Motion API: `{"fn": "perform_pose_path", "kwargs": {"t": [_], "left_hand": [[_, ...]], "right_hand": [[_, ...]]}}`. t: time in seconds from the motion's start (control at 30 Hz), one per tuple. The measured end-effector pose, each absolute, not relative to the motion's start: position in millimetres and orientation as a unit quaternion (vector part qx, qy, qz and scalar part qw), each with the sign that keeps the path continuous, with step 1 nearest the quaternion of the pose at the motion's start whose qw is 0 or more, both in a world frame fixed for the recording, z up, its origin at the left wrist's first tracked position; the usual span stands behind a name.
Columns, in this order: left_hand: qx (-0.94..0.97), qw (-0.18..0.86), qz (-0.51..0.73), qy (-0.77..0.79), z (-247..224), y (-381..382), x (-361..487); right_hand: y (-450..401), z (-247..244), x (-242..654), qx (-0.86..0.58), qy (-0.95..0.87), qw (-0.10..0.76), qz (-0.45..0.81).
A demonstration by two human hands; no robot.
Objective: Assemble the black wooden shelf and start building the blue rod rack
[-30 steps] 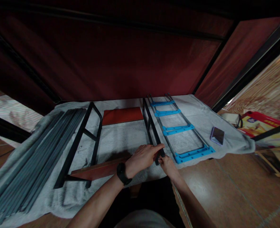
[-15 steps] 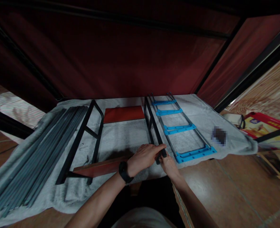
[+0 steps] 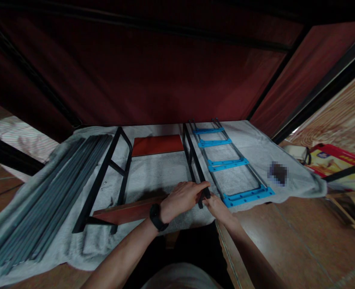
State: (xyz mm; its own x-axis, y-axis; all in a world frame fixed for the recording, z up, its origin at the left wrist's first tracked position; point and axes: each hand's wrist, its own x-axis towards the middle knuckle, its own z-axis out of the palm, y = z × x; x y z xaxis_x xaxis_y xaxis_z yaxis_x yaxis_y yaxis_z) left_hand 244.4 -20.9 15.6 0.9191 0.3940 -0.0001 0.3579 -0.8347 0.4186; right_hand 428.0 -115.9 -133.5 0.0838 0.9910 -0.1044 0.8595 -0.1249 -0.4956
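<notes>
My left hand [image 3: 181, 198], with a dark watch on the wrist, is closed around the near end of a black metal side frame [image 3: 195, 154]. Just below it my right hand [image 3: 216, 207] is closed at the same end; its fingertips are hidden behind the frame, and what they hold does not show. A reddish-brown board [image 3: 120, 213] stands on edge, running from a second black side frame [image 3: 97, 186] on the left to beneath my left hand. Farther back, an orange-red board [image 3: 157, 145] spans the two frames. A few small screws [image 3: 105, 186] lie beside the left frame.
Grey metal tubes [image 3: 51, 196] lie bundled at left on the pale cloth [image 3: 156, 172]. Right of my hands rests a rack of blue plastic brackets [image 3: 249, 195] on thin rods. A blurred dark item [image 3: 278, 174] and a red-yellow box [image 3: 339, 160] are farther right.
Almost nothing differs. Both hands stay at the frame's near end, with the right hand and forearm shifted very slightly.
</notes>
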Motion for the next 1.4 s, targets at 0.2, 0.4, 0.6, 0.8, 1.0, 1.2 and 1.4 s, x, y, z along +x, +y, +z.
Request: {"fn": "perform_pose_path", "kwargs": {"t": [0.2, 0.4, 0.6, 0.8, 1.0, 1.2, 1.4], "left_hand": [[0.958, 0.206, 0.050, 0.194, 14, -21, 245], [0.956, 0.202, 0.040, 0.207, 12, -22, 245], [0.955, 0.214, 0.035, 0.204, 14, -23, 245], [0.955, 0.213, 0.035, 0.204, 12, -25, 246], [0.956, 0.211, 0.052, 0.199, 4, -26, 246], [0.957, 0.204, 0.073, 0.192, -1, -27, 247], [0.959, 0.211, 0.094, 0.164, 0, -29, 245]], "right_hand": [[-118, -140, 430, -0.701, -0.635, 0.214, 0.242], [-116, -133, 430, -0.709, -0.647, 0.165, 0.226], [-119, -130, 430, -0.699, -0.654, 0.183, 0.223], [-118, -131, 425, -0.722, -0.645, 0.156, 0.195], [-119, -130, 427, -0.712, -0.648, 0.183, 0.199], [-122, -137, 424, -0.706, -0.657, 0.179, 0.194], [-135, -129, 460, -0.709, -0.585, 0.303, 0.250]]}}
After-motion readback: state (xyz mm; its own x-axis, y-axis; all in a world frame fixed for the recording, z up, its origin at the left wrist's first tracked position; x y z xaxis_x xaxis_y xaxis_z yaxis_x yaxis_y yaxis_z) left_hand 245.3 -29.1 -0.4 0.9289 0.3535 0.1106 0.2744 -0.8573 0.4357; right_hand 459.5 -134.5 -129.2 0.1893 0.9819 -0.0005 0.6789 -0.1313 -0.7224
